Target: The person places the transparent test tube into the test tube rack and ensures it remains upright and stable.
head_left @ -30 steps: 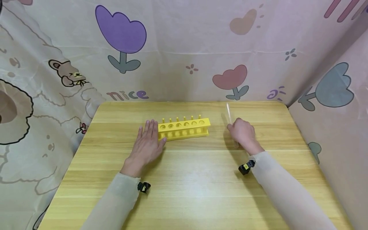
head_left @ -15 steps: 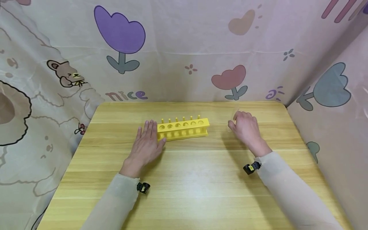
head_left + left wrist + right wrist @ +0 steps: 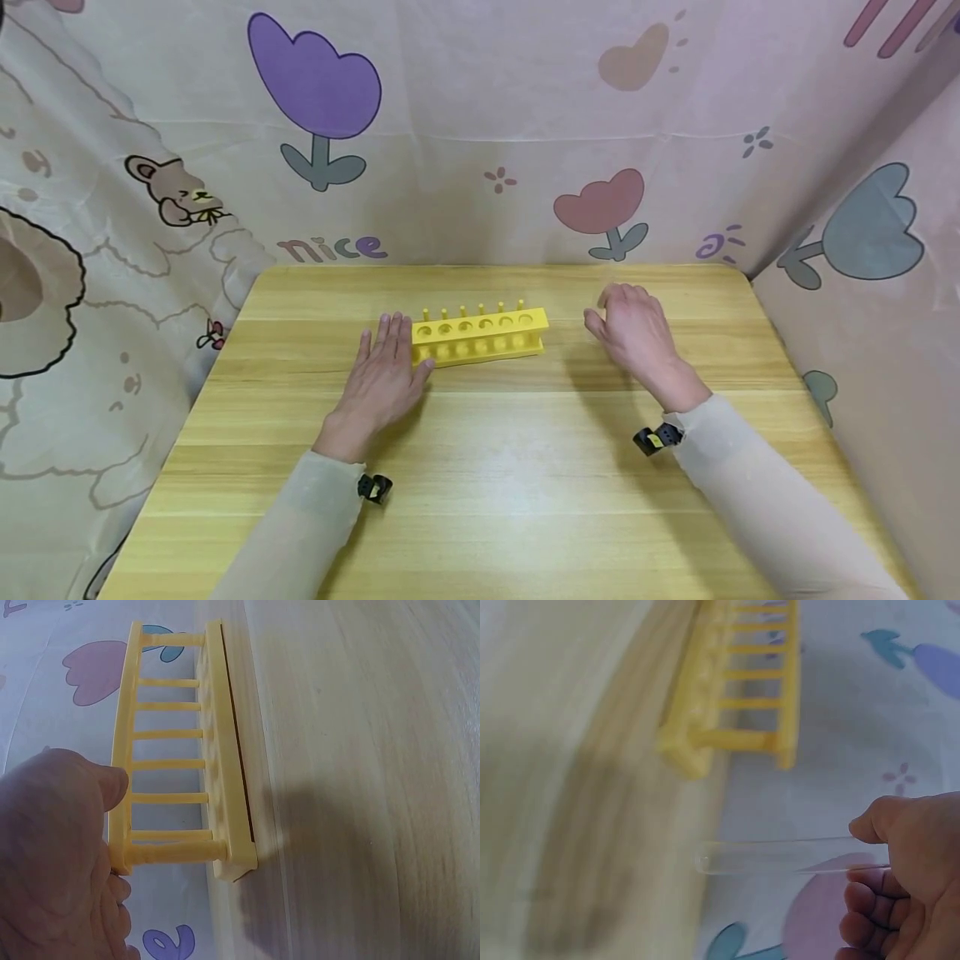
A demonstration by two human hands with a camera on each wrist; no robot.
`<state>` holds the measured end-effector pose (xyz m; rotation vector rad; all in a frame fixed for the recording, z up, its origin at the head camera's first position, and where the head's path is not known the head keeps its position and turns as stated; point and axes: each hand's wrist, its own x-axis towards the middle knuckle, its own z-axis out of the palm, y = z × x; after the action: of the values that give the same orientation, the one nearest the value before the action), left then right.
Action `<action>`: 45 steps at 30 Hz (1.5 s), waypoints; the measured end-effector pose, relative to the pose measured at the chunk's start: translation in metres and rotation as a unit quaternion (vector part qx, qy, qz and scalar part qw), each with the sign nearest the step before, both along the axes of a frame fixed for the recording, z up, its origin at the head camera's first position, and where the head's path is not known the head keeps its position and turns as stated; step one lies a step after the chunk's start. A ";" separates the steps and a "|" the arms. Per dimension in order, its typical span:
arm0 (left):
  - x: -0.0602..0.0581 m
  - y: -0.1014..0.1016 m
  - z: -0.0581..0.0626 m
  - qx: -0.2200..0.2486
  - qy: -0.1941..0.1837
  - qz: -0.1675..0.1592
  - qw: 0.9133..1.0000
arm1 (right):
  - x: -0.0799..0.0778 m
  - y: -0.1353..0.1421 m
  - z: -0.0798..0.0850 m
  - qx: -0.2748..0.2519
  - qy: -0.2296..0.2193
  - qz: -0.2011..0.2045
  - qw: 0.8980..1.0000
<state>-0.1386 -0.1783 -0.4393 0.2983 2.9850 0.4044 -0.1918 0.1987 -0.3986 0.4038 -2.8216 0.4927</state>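
Observation:
A yellow test tube rack (image 3: 480, 327) stands on the table, its row of round holes on top and short pegs along the back. My left hand (image 3: 378, 375) rests flat against the rack's left end, fingers straight, thumb at the front edge. In the left wrist view the thumb (image 3: 109, 784) touches the upper shelf. My right hand (image 3: 633, 329) is raised to the right of the rack. Between its thumb and fingers it pinches a clear test tube (image 3: 780, 856). The tube's rounded end points down toward the table; its upper part is hidden in the hand.
The wooden table (image 3: 495, 483) reaches a patterned cloth (image 3: 465, 100) hung at the back and sides. Small black cameras (image 3: 656, 437) sit on both wrists at the sleeve cuffs.
My right hand has moved up and slightly back, turning the test tube from a slanted hold to rounded end down. The left hand and rack have stayed put.

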 end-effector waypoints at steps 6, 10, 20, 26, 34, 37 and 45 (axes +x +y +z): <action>0.001 0.000 0.001 0.003 0.003 0.002 1.000 | 0.002 -0.029 0.031 -0.042 0.039 0.040 0.998; 0.000 0.000 0.001 0.002 -0.003 0.002 1.000 | 0.005 -0.050 0.050 -0.054 0.049 0.068 0.995; 0.000 0.000 0.001 -0.002 -0.007 0.000 1.000 | -0.001 -0.089 0.059 -0.050 0.033 0.098 0.993; -0.001 0.000 0.000 -0.003 -0.008 -0.001 1.000 | -0.008 -0.098 0.050 -0.040 0.019 0.103 0.994; -0.001 -0.001 0.001 0.001 -0.010 0.001 1.000 | -0.013 -0.104 0.038 -0.028 0.015 0.108 0.994; -0.002 0.000 0.001 0.002 -0.009 0.002 1.000 | -0.013 -0.106 0.034 -0.027 -0.004 0.101 0.994; -0.003 0.000 0.000 -0.004 -0.010 0.004 1.000 | -0.014 -0.110 0.020 -0.023 -0.035 0.094 0.995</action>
<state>-0.1411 -0.1785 -0.4389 0.2808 2.9682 0.3930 -0.2056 0.0891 -0.3791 0.6593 -2.8463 0.6197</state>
